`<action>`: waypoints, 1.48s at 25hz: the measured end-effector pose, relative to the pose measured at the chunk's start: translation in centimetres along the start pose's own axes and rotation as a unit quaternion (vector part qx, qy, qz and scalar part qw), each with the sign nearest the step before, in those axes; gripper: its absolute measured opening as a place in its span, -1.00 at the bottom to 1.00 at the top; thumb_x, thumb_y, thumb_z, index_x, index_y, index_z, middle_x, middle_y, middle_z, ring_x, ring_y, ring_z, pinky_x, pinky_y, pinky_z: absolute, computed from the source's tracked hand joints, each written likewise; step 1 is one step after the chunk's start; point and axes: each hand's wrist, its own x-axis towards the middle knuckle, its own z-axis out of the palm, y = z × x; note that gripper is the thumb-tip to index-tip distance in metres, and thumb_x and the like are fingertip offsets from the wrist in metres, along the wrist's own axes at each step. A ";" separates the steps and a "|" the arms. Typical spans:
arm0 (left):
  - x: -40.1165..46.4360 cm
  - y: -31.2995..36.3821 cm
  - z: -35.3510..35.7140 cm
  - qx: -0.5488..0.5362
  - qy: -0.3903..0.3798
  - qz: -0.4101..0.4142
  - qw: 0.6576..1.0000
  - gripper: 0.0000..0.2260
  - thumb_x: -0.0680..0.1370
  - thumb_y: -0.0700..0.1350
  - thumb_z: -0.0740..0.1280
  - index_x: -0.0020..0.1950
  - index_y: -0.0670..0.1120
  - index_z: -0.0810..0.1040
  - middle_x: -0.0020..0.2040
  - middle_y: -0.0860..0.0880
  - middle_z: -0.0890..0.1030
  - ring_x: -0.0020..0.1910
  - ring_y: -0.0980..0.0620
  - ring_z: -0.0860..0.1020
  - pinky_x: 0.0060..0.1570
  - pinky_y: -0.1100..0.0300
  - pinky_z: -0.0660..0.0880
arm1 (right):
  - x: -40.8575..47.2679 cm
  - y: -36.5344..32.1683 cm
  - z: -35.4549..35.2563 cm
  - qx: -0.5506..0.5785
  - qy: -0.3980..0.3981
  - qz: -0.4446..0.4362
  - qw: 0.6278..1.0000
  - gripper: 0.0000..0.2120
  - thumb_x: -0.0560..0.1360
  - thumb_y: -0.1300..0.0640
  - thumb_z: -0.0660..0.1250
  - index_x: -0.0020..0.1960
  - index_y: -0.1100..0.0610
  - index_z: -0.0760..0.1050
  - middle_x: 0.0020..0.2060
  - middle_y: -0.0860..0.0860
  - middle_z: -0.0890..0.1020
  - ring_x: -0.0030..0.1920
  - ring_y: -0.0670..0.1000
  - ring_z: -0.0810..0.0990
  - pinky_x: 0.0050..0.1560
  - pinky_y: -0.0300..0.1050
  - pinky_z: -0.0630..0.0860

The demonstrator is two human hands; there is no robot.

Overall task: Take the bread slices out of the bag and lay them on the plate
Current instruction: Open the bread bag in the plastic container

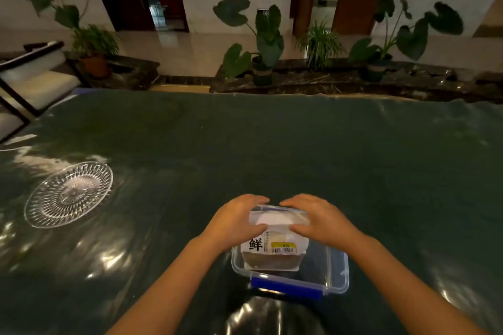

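A clear bag of bread point(275, 250) with a white printed label and a barcode sticker stands in a clear plastic box point(336, 269) with a blue clasp, near the table's front edge. My left hand point(236, 221) grips the bag's top left corner and my right hand point(317, 219) grips its top right corner, fingers curled over the zip edge. The bread inside shows brown at the bottom; single slices cannot be told apart. An empty cut-glass plate point(40, 215) lies far to the left on the table.
A dark green glossy cover point(272, 144) spreads over the whole table. A chair point(30, 81) stands at the far left corner. Potted plants point(268, 43) line a dark ledge beyond the table's far edge.
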 end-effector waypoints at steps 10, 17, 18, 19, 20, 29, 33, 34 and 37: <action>0.0 -1.6 0.9 -0.035 0.014 0.000 0.999 -0.75 0.47 -0.10 0.35 0.14 0.07 0.56 0.01 0.12 0.56 0.01 0.20 0.52 -0.01 0.31 0.48 | 0.6 0.7 1.1 0.020 0.030 0.028 0.999 -0.73 0.46 0.07 0.32 0.16 -0.03 0.52 0.08 -0.06 0.61 0.08 -0.11 0.53 0.08 -0.15 0.52; 0.0 -2.2 0.4 -0.023 0.008 0.001 1.000 -0.69 0.47 -0.10 0.36 0.19 0.11 0.46 0.10 0.14 0.54 0.07 0.21 0.50 0.06 0.24 0.51 | 1.3 1.1 1.2 0.216 0.056 0.125 0.967 -0.88 0.45 0.14 0.34 -0.04 0.02 0.59 -0.05 -0.04 0.63 -0.01 -0.07 0.59 -0.04 -0.14 0.59; 0.0 -2.1 0.3 -0.041 0.021 0.003 0.999 -0.75 0.47 -0.11 0.37 0.12 0.09 0.51 0.04 0.15 0.56 0.03 0.23 0.52 0.03 0.25 0.52 | 1.3 1.0 1.2 0.217 0.064 0.131 0.965 -0.87 0.44 0.13 0.35 -0.01 0.02 0.59 -0.04 -0.03 0.63 0.00 -0.06 0.58 -0.03 -0.14 0.59; 0.1 -2.2 0.1 -0.060 0.029 0.006 0.998 -0.80 0.46 -0.12 0.38 0.06 0.07 0.55 -0.02 0.16 0.57 -0.02 0.24 0.54 -0.02 0.28 0.52 | 1.2 1.1 1.1 0.219 0.067 0.134 0.964 -0.83 0.43 0.13 0.36 0.02 0.03 0.58 -0.02 -0.03 0.62 0.01 -0.07 0.58 -0.02 -0.14 0.58; 0.2 -2.3 0.0 -0.080 0.032 0.007 0.996 -0.83 0.46 -0.13 0.38 0.02 0.06 0.58 -0.08 0.17 0.58 -0.06 0.25 0.55 -0.06 0.30 0.52 | 1.0 1.1 0.9 0.225 0.057 0.133 0.964 -0.77 0.42 0.12 0.38 0.07 0.02 0.56 0.00 -0.04 0.62 0.03 -0.07 0.57 -0.01 -0.15 0.58; 0.4 -1.6 -0.4 -0.075 0.040 -0.035 0.996 -0.72 0.46 -0.12 0.38 0.14 0.09 0.50 0.00 0.18 0.56 -0.01 0.21 0.54 -0.04 0.31 0.51 | 0.7 0.7 0.5 0.152 0.102 0.072 0.980 -0.79 0.42 0.12 0.37 0.05 -0.02 0.53 -0.09 -0.06 0.63 -0.06 -0.10 0.60 -0.03 -0.19 0.58; 0.5 -0.7 -0.7 0.068 0.053 0.060 0.994 -0.68 0.49 -0.11 0.34 0.22 0.05 0.39 0.14 0.08 0.50 0.06 0.13 0.51 -0.02 0.31 0.48 | 1.5 0.9 0.2 0.183 0.119 0.111 0.969 -0.96 0.42 0.12 0.36 -0.16 0.00 0.53 -0.19 -0.08 0.60 -0.14 -0.07 0.59 -0.17 -0.23 0.56; 0.6 -0.6 -0.9 0.064 0.060 0.066 0.994 -0.72 0.50 -0.11 0.34 0.19 0.03 0.43 0.13 0.07 0.52 0.05 0.12 0.52 -0.02 0.31 0.48 | 1.6 0.8 0.1 0.188 0.120 0.117 0.968 -0.95 0.43 0.13 0.36 -0.18 -0.01 0.52 -0.20 -0.09 0.59 -0.14 -0.08 0.58 -0.18 -0.26 0.54; 0.5 -0.7 -1.5 -0.004 0.072 0.045 0.996 -0.86 0.50 -0.09 0.34 0.05 0.03 0.54 -0.03 0.11 0.57 -0.04 0.18 0.54 -0.02 0.29 0.51 | 1.4 0.7 0.0 0.220 0.126 0.107 0.962 -0.93 0.42 0.13 0.38 -0.16 -0.04 0.54 -0.18 -0.13 0.59 -0.10 -0.10 0.58 -0.16 -0.31 0.51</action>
